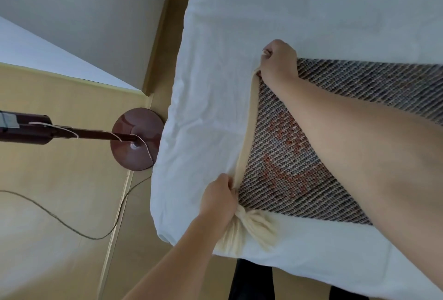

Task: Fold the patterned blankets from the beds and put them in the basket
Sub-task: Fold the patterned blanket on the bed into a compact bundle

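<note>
On the white bed (311, 12), the patterned blanket (299, 155) lies flat, stretching away to the right of both hands. The left hand (219, 200) has a closed grip bunching the cream border at the near corner, and the right hand (278, 63) is pinched shut on the same cream edge at the far corner. Looks like a soft, floppy knit, probably light-ish (it gathers easily under the left grip), so corners are the place to hold it. Expect the middle to sag when lifted. No basket in sight.
</note>
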